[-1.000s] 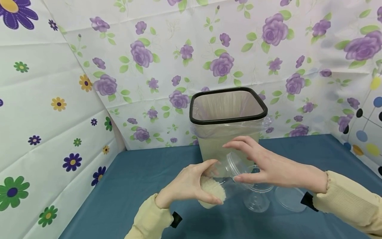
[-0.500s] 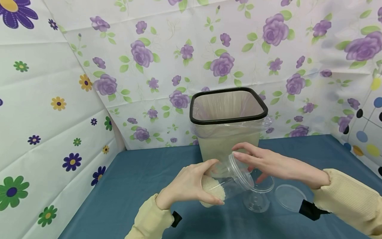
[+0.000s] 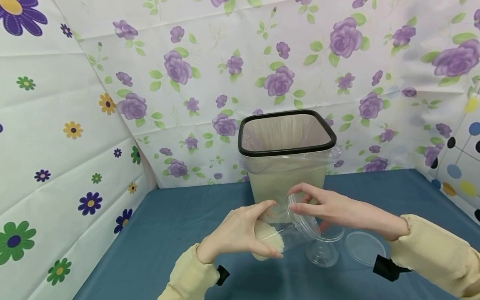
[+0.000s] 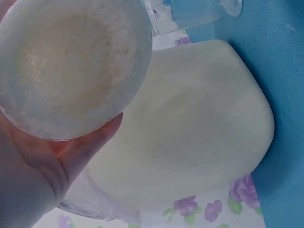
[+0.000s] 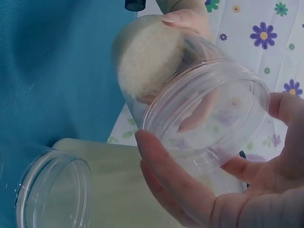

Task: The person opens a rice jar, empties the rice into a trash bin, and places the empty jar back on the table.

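Note:
My left hand (image 3: 240,229) grips a clear plastic jar (image 3: 292,239) round its lower part. White grains that look like rice (image 3: 269,238) fill the bottom of the jar, which lies tilted with its mouth to the right. In the left wrist view the jar's round base (image 4: 76,66) faces the camera, with grains against it. Fingers and thumb of my right hand (image 3: 331,208) curl round the clear lid (image 3: 308,227) at the mouth end. Through that lid, in the right wrist view, the inside of the jar shows (image 5: 223,118).
Behind the hands stands a cream bin (image 3: 286,175) with a black rim and a plastic liner. A second clear jar (image 3: 323,255) stands upright just right of the held one. Beside it a clear round lid (image 3: 364,248) lies on the blue tablecloth (image 3: 195,216).
My right hand first drew back from the lid, then came down and left, its fingers closing round the lid. The left hand and tilted jar have hardly moved.

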A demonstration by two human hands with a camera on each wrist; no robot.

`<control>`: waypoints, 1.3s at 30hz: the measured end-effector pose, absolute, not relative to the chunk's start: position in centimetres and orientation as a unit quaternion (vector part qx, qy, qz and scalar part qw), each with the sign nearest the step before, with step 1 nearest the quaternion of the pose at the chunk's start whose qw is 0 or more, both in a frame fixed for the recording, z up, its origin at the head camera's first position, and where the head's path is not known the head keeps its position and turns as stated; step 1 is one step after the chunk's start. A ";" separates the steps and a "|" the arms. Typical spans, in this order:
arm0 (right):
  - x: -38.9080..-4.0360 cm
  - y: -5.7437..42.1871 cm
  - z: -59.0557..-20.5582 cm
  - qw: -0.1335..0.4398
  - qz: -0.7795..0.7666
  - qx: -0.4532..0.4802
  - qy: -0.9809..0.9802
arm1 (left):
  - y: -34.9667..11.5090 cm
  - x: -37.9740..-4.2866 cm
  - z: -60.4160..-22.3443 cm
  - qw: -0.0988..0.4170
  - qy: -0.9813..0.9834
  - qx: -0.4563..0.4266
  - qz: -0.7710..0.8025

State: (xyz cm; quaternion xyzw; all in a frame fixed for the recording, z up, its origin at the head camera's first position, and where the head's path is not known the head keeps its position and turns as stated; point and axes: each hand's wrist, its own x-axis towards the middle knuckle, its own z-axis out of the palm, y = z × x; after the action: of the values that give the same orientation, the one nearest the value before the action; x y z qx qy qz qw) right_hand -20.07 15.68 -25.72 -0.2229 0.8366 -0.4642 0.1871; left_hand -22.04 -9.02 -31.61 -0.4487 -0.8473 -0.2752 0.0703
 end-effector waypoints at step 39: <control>-20.1 17.0 -25.4 0.236 -0.506 -0.167 0.813 | -9.3 -22.0 -31.5 0.056 -0.856 -0.431 -0.278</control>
State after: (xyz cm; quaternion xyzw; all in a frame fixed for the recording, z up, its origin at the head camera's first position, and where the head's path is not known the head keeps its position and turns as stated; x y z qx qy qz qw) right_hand -20.07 16.97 -25.35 -0.1666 0.8130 -0.5057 0.2358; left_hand -21.96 -9.29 -31.47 -0.4315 -0.8564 -0.2782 0.0557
